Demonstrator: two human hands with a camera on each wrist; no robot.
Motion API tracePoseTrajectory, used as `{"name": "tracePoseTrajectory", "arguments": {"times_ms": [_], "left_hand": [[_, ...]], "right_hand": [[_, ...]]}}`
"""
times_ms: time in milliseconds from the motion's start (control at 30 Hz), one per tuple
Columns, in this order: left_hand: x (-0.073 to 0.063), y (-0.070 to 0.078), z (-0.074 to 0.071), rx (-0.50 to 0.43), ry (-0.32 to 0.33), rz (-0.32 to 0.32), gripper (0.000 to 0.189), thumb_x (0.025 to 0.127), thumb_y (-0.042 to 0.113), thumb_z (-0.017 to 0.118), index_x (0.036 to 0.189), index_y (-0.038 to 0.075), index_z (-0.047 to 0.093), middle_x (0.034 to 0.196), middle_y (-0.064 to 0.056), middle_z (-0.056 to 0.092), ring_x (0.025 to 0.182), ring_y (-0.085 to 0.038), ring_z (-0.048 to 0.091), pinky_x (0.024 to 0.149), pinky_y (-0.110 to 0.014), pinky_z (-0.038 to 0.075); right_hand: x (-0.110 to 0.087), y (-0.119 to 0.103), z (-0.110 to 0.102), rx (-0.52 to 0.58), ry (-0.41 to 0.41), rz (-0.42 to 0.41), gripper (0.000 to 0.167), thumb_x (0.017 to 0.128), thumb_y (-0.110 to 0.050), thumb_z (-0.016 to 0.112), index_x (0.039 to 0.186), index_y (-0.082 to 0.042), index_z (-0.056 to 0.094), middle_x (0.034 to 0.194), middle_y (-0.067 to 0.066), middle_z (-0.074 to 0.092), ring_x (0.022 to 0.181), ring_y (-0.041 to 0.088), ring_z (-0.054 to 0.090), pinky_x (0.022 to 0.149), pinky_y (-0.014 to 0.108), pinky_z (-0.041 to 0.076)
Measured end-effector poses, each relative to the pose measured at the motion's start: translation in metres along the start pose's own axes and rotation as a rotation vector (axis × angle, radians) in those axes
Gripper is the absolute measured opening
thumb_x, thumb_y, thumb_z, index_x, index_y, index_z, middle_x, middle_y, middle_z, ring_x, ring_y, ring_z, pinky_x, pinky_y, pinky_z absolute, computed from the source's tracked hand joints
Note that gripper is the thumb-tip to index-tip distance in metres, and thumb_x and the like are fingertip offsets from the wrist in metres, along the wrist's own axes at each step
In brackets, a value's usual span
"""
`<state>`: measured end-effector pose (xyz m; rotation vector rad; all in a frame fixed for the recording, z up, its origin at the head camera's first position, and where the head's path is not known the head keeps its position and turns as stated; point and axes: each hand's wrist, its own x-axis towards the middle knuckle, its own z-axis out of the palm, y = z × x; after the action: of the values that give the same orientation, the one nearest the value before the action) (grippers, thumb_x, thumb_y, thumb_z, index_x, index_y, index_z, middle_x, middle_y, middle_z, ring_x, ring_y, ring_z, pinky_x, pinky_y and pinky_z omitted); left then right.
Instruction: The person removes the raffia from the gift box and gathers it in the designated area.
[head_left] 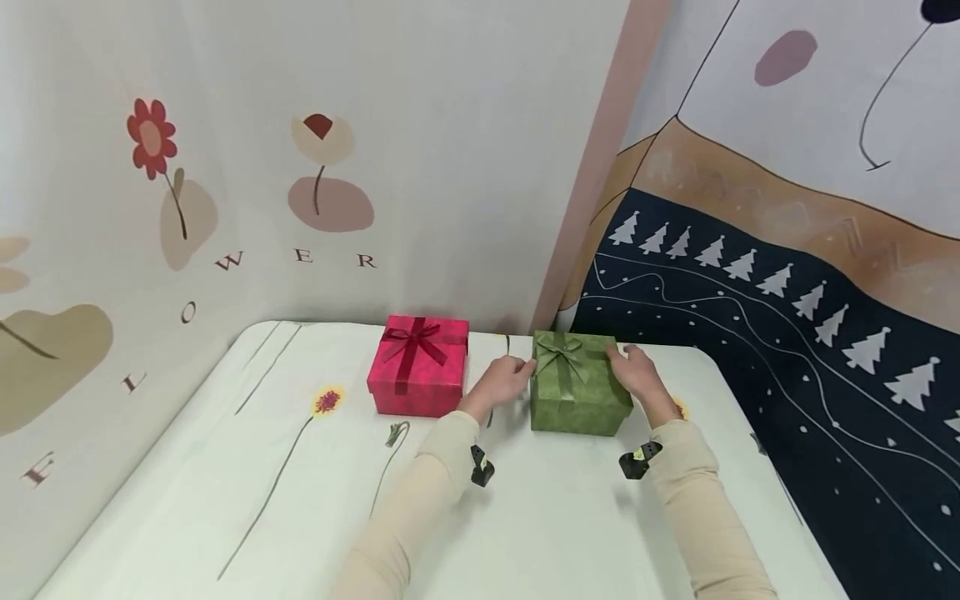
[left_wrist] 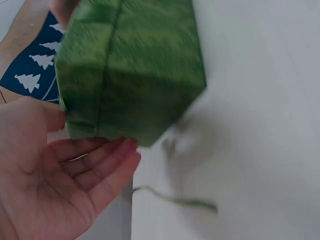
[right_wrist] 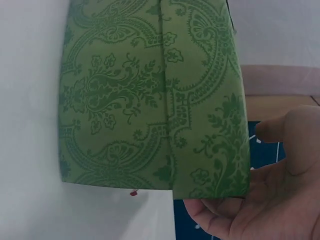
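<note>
A green gift box (head_left: 573,404) with a lid and a ribbon bow stands at the back of the table, between the two hands. My left hand (head_left: 501,385) is at the lid's left side, its thumb and fingertips around the edge in the left wrist view (left_wrist: 75,175). On the opposite side, my right hand (head_left: 636,371) holds the lid, thumb toward the top and fingers along the side wall. The right wrist view shows the box's patterned paper (right_wrist: 120,95) and the lid overlapping the lower part. Part of the right fingers is hidden behind the lid.
A red gift box (head_left: 420,375) with a dark red ribbon stands left of the green one, close to my left forearm. Beneath both lies a white cloth (head_left: 285,517) printed with flowers. Printed curtains rise behind the table and along its left and right sides.
</note>
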<state>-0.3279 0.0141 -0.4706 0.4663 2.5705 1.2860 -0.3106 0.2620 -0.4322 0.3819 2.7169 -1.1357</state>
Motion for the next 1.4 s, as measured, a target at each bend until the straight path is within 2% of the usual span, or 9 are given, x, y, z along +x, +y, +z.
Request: {"name": "tracePoseTrajectory", "arguments": {"times_ms": [100, 200, 300, 533, 667, 867, 1167, 1300, 1400], "left_hand": [[0.002, 0.002, 0.006, -0.203, -0.005, -0.060, 0.048, 0.112, 0.031, 0.044, 0.107, -0.009, 0.069, 0.085, -0.016, 0.068, 0.074, -0.022, 0.067, 0.080, -0.042, 0.059], [0.003, 0.004, 0.010, -0.368, 0.031, -0.139, 0.042, 0.110, 0.027, 0.051, 0.118, -0.009, 0.070, 0.090, -0.016, 0.071, 0.076, -0.022, 0.072, 0.083, -0.044, 0.061], [0.005, 0.006, 0.009, -0.448, 0.059, -0.173, 0.039, 0.108, 0.023, 0.055, 0.119, -0.012, 0.069, 0.095, -0.021, 0.073, 0.083, -0.028, 0.074, 0.086, -0.045, 0.060], [0.008, 0.011, 0.005, -0.512, 0.050, -0.195, 0.036, 0.107, 0.017, 0.057, 0.122, -0.014, 0.067, 0.100, -0.020, 0.070, 0.085, -0.025, 0.073, 0.088, -0.044, 0.060], [0.009, 0.012, 0.004, -0.521, 0.053, -0.182, 0.035, 0.106, 0.017, 0.060, 0.122, -0.013, 0.067, 0.102, -0.021, 0.071, 0.084, -0.023, 0.072, 0.085, -0.042, 0.061], [0.009, 0.015, 0.004, -0.518, 0.063, -0.154, 0.036, 0.103, 0.016, 0.064, 0.124, -0.014, 0.066, 0.106, -0.023, 0.072, 0.092, -0.031, 0.075, 0.080, -0.038, 0.062], [0.008, 0.028, -0.004, -0.521, 0.098, -0.072, 0.043, 0.102, 0.020, 0.066, 0.132, -0.011, 0.063, 0.119, -0.023, 0.071, 0.097, -0.030, 0.075, 0.084, -0.036, 0.061], [0.006, 0.039, -0.014, -0.536, 0.087, -0.040, 0.052, 0.103, 0.026, 0.067, 0.141, -0.008, 0.057, 0.130, -0.022, 0.067, 0.101, -0.030, 0.075, 0.092, -0.037, 0.059], [-0.001, 0.047, -0.024, -0.530, 0.053, 0.017, 0.056, 0.102, 0.028, 0.068, 0.146, -0.005, 0.054, 0.136, -0.021, 0.064, 0.102, -0.029, 0.075, 0.099, -0.039, 0.055]], "right_hand": [[-0.002, 0.004, 0.000, 0.023, 0.016, 0.034, 0.068, 0.110, -0.036, 0.033, 0.148, 0.020, 0.034, 0.151, 0.038, 0.038, 0.138, 0.049, 0.042, 0.112, 0.054, 0.040], [-0.003, 0.007, 0.000, 0.068, 0.036, 0.045, 0.063, 0.109, -0.033, 0.039, 0.142, 0.021, 0.045, 0.141, 0.036, 0.050, 0.124, 0.043, 0.054, 0.099, 0.049, 0.051], [-0.002, 0.009, -0.002, 0.110, 0.058, 0.039, 0.059, 0.108, -0.031, 0.042, 0.139, 0.020, 0.049, 0.137, 0.034, 0.054, 0.119, 0.040, 0.058, 0.094, 0.046, 0.055], [-0.002, 0.011, -0.004, 0.129, 0.053, 0.031, 0.055, 0.108, -0.028, 0.045, 0.139, 0.018, 0.051, 0.132, 0.031, 0.058, 0.117, 0.039, 0.060, 0.096, 0.047, 0.054], [-0.003, 0.010, -0.006, 0.135, 0.058, 0.016, 0.056, 0.107, -0.028, 0.046, 0.142, 0.016, 0.049, 0.139, 0.032, 0.055, 0.122, 0.041, 0.057, 0.097, 0.049, 0.052], [-0.006, 0.012, -0.009, 0.146, 0.057, 0.009, 0.057, 0.107, -0.025, 0.047, 0.148, 0.015, 0.042, 0.151, 0.033, 0.043, 0.133, 0.044, 0.050, 0.103, 0.051, 0.049], [-0.012, 0.008, -0.017, 0.218, 0.105, -0.057, 0.057, 0.107, -0.023, 0.049, 0.151, 0.013, 0.040, 0.154, 0.032, 0.041, 0.139, 0.045, 0.045, 0.112, 0.053, 0.042], [-0.018, 0.002, -0.029, 0.285, 0.145, -0.102, 0.059, 0.107, -0.028, 0.051, 0.154, 0.007, 0.041, 0.155, 0.028, 0.043, 0.142, 0.040, 0.043, 0.115, 0.051, 0.038], [-0.028, 0.001, -0.040, 0.333, 0.161, -0.151, 0.062, 0.107, -0.033, 0.055, 0.156, 0.002, 0.040, 0.154, 0.025, 0.046, 0.140, 0.034, 0.046, 0.112, 0.044, 0.042]]}}
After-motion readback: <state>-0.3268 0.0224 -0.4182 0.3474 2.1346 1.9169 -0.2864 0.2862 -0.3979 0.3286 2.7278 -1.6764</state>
